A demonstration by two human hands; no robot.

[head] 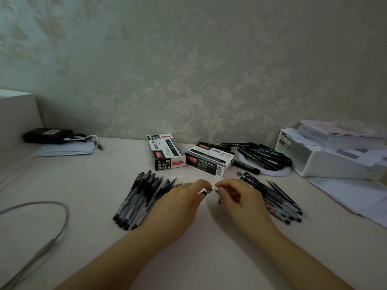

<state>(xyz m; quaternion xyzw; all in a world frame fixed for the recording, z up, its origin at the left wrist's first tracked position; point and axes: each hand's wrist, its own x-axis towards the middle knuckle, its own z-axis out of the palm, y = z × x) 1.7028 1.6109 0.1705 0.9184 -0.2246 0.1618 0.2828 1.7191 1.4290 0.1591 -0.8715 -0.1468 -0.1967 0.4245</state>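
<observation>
The pen point(207, 191) hangs just over the table point(209, 243) at centre, pinched by the left hand point(180, 203). The right hand point(240, 198) curls at its tip; whether it grips anything I cannot tell. Capped pens point(138, 197) lie at nine o'clock, a second pen pile point(280, 203) at three, and boxes point(167, 152) at twelve.

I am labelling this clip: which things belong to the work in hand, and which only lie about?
In hand: left hand, right hand, pen between them, left pen pile, right pen pile.
Lying about: left box, right box, markers, black pouch, grey cable, white organizer, papers.
</observation>
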